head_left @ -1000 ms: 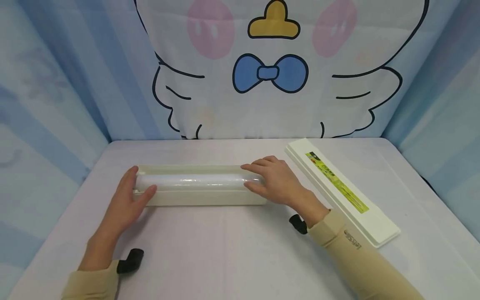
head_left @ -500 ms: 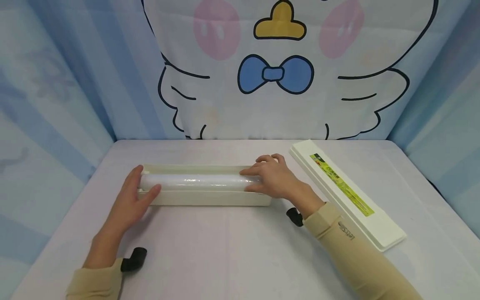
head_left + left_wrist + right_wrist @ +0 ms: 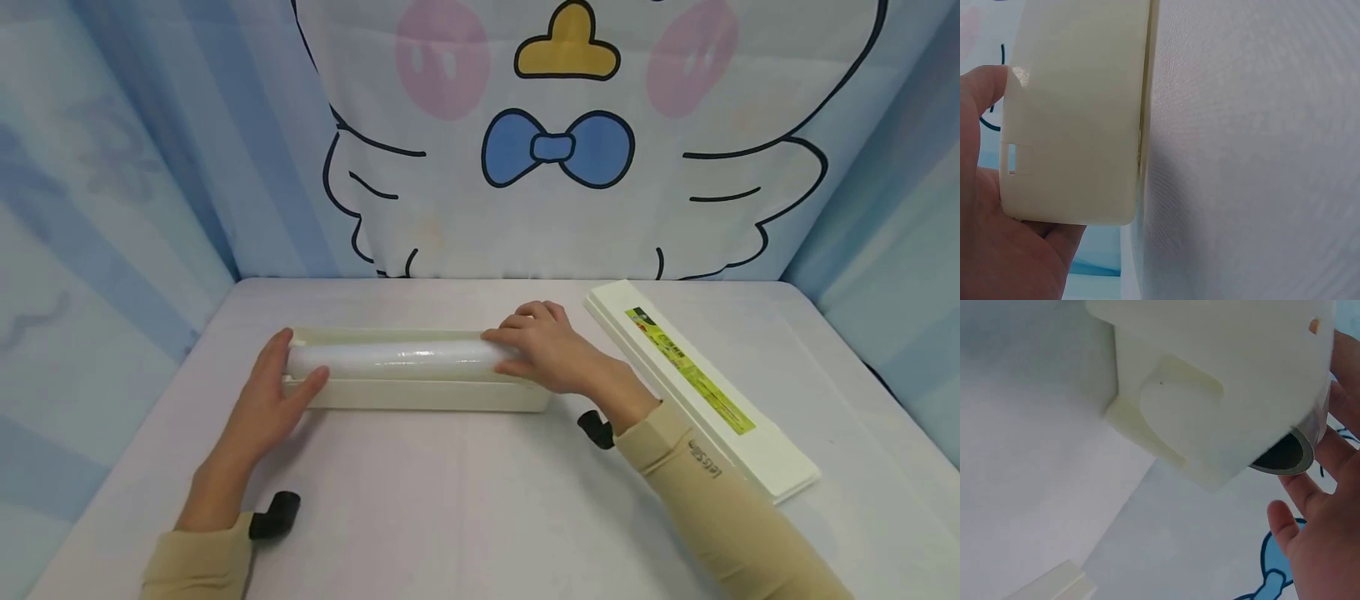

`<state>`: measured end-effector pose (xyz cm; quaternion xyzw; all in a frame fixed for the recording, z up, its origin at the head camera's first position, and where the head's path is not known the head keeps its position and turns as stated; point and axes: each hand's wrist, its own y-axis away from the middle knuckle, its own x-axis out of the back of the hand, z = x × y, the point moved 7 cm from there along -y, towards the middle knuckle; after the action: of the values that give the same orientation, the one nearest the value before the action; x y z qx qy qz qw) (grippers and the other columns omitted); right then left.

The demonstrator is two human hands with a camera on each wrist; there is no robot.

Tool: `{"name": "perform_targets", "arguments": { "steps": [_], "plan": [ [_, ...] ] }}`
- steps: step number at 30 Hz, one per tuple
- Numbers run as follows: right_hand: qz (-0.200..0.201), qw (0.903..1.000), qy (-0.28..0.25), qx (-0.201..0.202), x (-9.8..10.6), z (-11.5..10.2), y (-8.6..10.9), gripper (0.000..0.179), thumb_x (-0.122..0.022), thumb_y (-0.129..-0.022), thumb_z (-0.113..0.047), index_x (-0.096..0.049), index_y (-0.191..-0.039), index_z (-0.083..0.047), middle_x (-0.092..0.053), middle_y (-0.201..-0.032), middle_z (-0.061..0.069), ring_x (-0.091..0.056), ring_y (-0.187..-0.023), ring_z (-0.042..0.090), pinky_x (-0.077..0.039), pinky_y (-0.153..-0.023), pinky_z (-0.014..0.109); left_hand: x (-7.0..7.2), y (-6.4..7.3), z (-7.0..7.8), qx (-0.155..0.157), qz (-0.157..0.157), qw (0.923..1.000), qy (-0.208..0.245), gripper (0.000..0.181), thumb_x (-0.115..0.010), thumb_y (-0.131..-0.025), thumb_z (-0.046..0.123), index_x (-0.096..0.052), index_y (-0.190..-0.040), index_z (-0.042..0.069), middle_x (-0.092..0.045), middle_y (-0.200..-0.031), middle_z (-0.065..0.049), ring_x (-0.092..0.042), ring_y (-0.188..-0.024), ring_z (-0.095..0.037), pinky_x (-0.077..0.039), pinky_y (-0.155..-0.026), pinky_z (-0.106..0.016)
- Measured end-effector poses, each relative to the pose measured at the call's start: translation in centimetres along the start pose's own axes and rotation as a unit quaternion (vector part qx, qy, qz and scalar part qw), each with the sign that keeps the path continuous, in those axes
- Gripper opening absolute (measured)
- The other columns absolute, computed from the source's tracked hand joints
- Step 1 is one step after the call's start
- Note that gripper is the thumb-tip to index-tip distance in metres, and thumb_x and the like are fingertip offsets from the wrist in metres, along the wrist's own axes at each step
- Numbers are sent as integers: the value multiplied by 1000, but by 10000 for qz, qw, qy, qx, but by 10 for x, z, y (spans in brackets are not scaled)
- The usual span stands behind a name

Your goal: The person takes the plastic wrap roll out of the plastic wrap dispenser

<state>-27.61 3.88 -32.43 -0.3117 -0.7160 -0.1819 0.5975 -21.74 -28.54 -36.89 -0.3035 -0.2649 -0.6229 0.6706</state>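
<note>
A long cream dispenser box (image 3: 420, 396) lies crosswise on the table without its lid, and a roll of cling film (image 3: 397, 358) sits inside it. My left hand (image 3: 262, 412) holds the box's left end, thumb on the front wall; in the left wrist view the fingers bend round the end of the box (image 3: 1079, 112). At the other end my right hand (image 3: 555, 354) grips the roll, thumb in front and fingers behind. That end of the roll is raised above the box rim. The right wrist view shows the hollow core of the roll (image 3: 1302, 467) sticking out past the box wall.
A long white lid (image 3: 765, 446) with a yellow-green label lies slanted on the right of the table (image 3: 450, 500). Behind the table hangs a cartoon-printed cloth (image 3: 555, 225), and blue curtains flank both sides. Black wrist camera mounts (image 3: 276, 515) stick out from the sleeves.
My right hand has closed round the roll's right end and lifted it a little, so the roll tilts up out of the box. The left hand keeps its hold. The head view has shifted slightly.
</note>
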Motion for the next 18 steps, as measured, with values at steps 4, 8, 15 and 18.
{"name": "perform_targets", "arguments": {
  "steps": [4,8,15,18],
  "plan": [
    [6,9994,-216,276,8,-8,-1,43,-68,-99,-20,-59,-138,-4,-61,-125,15,-52,-119,35,-38,-107,50,2,1,0,-51,44,10000,23,87,-56,-104,41,-6,-159,-6,-7,-163,-31,-10,-148,-49,-13,-116,-65],
    [-295,9985,-456,8,9,-11,-2,45,-62,-102,-16,-51,-144,-3,-54,-130,16,-57,-109,30,-50,-96,42,3,0,2,-140,85,9999,38,87,-56,-103,40,-8,-158,-7,-8,-162,-32,-11,-148,-49,-14,-116,-64],
    [-747,9965,-363,-92,4,-16,-3,47,-52,-106,-16,-42,-151,-5,-51,-142,17,-53,-123,35,-43,-104,50,2,0,1,-115,29,9999,74,86,-56,-103,40,-8,-159,-6,-8,-163,-31,-11,-149,-48,-13,-117,-63],
    [-685,9973,-254,93,4,-19,-3,49,-51,-106,-17,-42,-153,-7,-54,-140,17,-51,-125,36,-40,-104,54,3,-1,1,-76,-1,10000,60,87,-56,-103,40,-7,-159,-5,-8,-163,-30,-11,-149,-47,-14,-117,-63]
  ]
}}
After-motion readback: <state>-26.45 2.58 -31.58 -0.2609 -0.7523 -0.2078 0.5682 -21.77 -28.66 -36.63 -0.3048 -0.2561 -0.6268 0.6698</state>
